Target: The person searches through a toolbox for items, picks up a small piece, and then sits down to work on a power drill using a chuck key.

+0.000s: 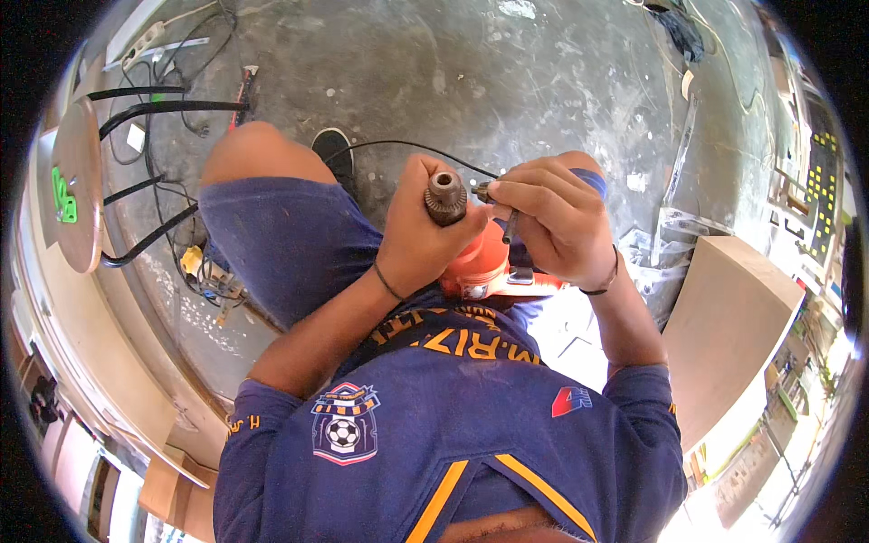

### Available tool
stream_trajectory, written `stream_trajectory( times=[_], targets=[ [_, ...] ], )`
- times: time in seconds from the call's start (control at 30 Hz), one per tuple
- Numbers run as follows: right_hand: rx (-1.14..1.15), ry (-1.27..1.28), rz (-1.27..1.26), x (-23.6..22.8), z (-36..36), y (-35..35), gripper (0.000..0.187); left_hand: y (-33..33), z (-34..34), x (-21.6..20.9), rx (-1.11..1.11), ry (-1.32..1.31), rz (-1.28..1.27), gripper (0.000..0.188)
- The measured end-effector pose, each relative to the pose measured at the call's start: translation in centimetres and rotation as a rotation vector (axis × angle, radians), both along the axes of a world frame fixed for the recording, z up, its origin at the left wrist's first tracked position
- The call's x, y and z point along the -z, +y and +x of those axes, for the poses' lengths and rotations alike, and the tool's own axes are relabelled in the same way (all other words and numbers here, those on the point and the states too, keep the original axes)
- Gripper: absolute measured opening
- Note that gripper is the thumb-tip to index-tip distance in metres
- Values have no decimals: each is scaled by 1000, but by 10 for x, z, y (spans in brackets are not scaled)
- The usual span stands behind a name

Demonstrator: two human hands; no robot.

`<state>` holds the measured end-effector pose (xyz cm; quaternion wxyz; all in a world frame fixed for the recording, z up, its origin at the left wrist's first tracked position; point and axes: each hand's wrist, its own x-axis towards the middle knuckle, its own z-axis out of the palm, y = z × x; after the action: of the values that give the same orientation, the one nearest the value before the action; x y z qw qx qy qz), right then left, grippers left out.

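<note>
An orange-red electric drill (480,262) rests in my lap, its metal chuck (444,201) pointing up at me with the round mouth showing and no bit visible in it. My left hand (409,231) is wrapped round the chuck, fingers on the far side and thumb on the near right. Just right of it, my right hand (559,217) pinches a dark T-shaped chuck key (510,228). The key's toothed head lies beside the chuck's toothed ring; whether they touch, I cannot tell. The drill's lower part is partly hidden by my hands and shirt.
At the left stands a round stool (80,231) with a green object (63,195) on it. Black cables (167,118) and a power strip (145,41) lie behind it. A pale wooden box (733,308) stands right, near clear plastic wrap (665,249).
</note>
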<state>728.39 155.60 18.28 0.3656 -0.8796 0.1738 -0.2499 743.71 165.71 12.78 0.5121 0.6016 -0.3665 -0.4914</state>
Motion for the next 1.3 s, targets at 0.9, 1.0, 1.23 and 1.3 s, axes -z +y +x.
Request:
stream_trajectory(
  times=[0.9, 1.0, 1.23, 1.3],
  targets=[
    [-72, -135, -125, 33, 9, 1, 40, -1, 8, -3, 136, 248, 100, 16],
    [8, -131, -114, 42, 11, 9, 43, 0, 3, 1, 88, 275, 56, 17],
    [246, -55, 302, 36, 22, 21, 12, 2, -1, 5, 52, 219, 89, 17],
    [258, -176, 411, 37, 23, 21, 11, 1, -1, 13, 44, 275, 102, 18]
  ],
)
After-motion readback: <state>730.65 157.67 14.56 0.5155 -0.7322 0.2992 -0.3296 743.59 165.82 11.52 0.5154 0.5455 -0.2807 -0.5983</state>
